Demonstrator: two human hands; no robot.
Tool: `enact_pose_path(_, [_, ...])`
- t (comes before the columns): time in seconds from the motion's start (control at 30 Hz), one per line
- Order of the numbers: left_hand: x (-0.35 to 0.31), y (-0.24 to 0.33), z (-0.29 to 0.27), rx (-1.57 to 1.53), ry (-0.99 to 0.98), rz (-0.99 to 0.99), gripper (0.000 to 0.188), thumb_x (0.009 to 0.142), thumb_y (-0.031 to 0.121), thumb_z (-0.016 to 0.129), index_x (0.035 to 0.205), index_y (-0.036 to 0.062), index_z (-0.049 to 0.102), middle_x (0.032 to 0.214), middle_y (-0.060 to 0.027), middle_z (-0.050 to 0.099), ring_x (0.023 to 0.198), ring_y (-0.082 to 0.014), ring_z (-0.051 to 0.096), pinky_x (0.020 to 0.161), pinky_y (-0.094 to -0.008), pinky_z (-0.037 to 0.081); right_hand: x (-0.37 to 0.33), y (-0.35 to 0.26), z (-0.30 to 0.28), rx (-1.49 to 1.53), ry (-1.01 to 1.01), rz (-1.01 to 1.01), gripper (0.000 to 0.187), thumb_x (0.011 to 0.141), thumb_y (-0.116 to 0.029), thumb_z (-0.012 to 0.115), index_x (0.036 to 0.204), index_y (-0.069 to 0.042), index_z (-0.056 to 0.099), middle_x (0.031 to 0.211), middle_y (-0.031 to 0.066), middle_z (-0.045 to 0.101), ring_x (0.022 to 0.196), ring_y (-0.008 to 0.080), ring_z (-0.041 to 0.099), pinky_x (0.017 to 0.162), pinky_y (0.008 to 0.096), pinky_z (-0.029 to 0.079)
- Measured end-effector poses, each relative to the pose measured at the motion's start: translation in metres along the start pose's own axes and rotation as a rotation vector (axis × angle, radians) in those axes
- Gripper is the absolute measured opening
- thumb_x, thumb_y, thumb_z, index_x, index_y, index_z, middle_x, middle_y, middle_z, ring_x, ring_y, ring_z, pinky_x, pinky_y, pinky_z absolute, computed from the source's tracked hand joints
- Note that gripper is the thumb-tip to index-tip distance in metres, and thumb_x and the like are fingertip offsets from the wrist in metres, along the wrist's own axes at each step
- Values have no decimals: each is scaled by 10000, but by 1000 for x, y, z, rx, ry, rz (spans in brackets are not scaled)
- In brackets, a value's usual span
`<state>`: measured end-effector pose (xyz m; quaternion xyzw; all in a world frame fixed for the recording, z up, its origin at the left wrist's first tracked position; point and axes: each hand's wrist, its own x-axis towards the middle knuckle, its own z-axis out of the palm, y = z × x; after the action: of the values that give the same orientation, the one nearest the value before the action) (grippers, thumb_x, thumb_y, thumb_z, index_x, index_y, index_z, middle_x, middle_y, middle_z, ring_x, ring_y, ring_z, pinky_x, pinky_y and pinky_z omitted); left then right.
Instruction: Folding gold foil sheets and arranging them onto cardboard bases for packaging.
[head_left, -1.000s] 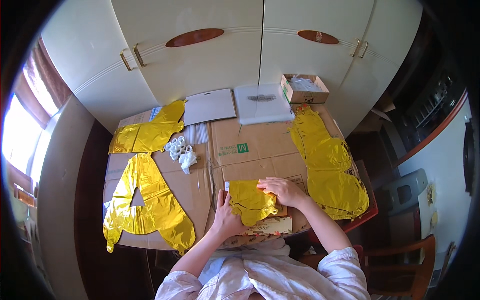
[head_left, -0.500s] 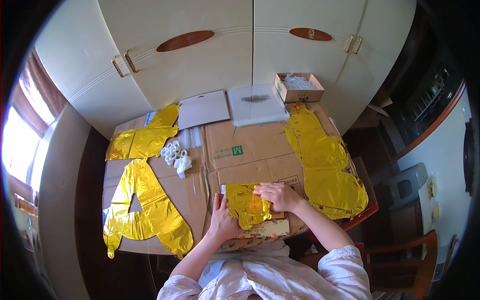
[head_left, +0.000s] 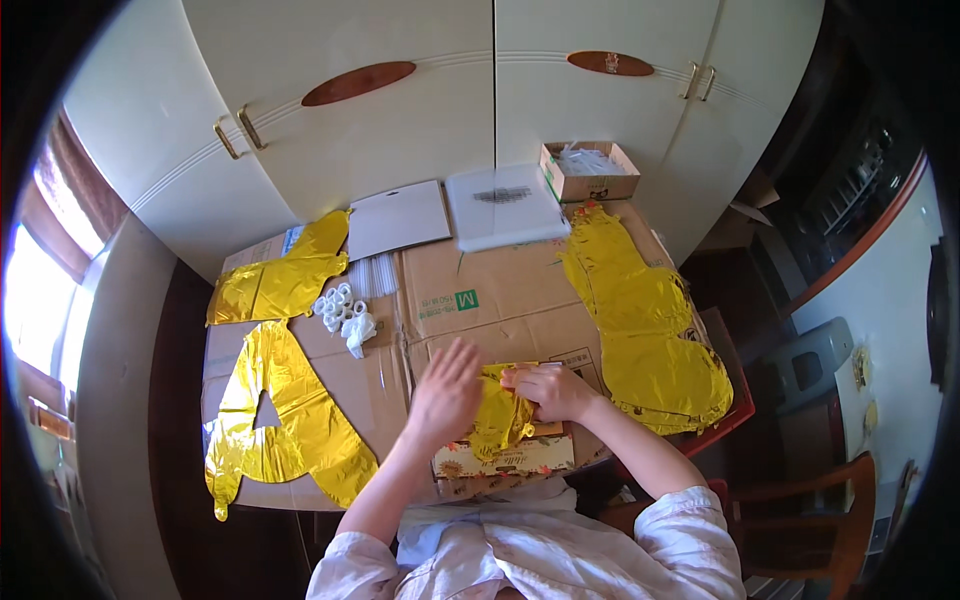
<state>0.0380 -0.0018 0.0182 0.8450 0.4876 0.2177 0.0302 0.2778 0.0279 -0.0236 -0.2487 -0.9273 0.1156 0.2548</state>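
A gold foil balloon (head_left: 497, 415), flat and folded small, lies in front of me on a box with a leaf-patterned edge (head_left: 505, 459). My right hand (head_left: 553, 391) has its fingers closed on the balloon's upper right part. Above the balloon's left edge is my left hand (head_left: 450, 388), fingers stretched out and holding nothing. To the left, a gold foil balloon shaped like a letter A (head_left: 330, 442) lies flat, with another gold foil balloon (head_left: 285, 280) behind it. More flat gold balloons (head_left: 660, 370) are stacked on the right.
Flattened cardboard (head_left: 470, 270) covers the table. White tape rolls (head_left: 336, 306) and clear straws (head_left: 375, 278) sit left of centre. Farther back are a white card sheet (head_left: 398, 222), a stack of clear plastic bags (head_left: 505, 215) and an open box (head_left: 592, 180). A wooden chair (head_left: 850, 520) stands right.
My left hand has lifted off the balloon's left side and moved up, fingers straightened. The balloon's right part is more bunched under my right hand. The view has shifted slightly.
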Motion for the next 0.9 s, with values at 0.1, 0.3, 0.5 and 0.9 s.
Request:
enact_pose_path(0.1, [3,12,38,44,-79,31,552,952,304,492,1391,-30,464,1452,-195,464,1401,-306,383,1171,-465,247,-5,8,4,3,-37,7,401,634,5,649,1032,-43,659,1105,96,694,1091,298,658,937,374,547])
enact_pose_path(0.3, [-2,21,42,89,-87,1,594,952,338,480,1418,-27,434,1484,-186,433,1414,-301,367,1172,-482,233,0,3,-1,29,30,-25,318,673,-4,640,990,-14,662,1138,120,687,1096,292,654,970,377,531])
enact_pose_path(0.5, [-4,22,41,52,-95,4,582,947,341,501,1425,13,447,1480,-193,434,1406,-324,372,1168,-485,240,-21,-11,-19,-35,56,25,238,733,-16,616,964,-15,674,1126,104,698,1122,261,646,1036,383,491])
enact_pose_path(0.9, [-2,24,40,11,-55,30,522,929,360,558,1398,131,525,1457,-221,449,1375,-415,382,1143,-514,271,-7,-39,1,-196,83,385,420,930,-210,594,1288,9,566,1347,189,565,1281,336,513,1113,504,341])
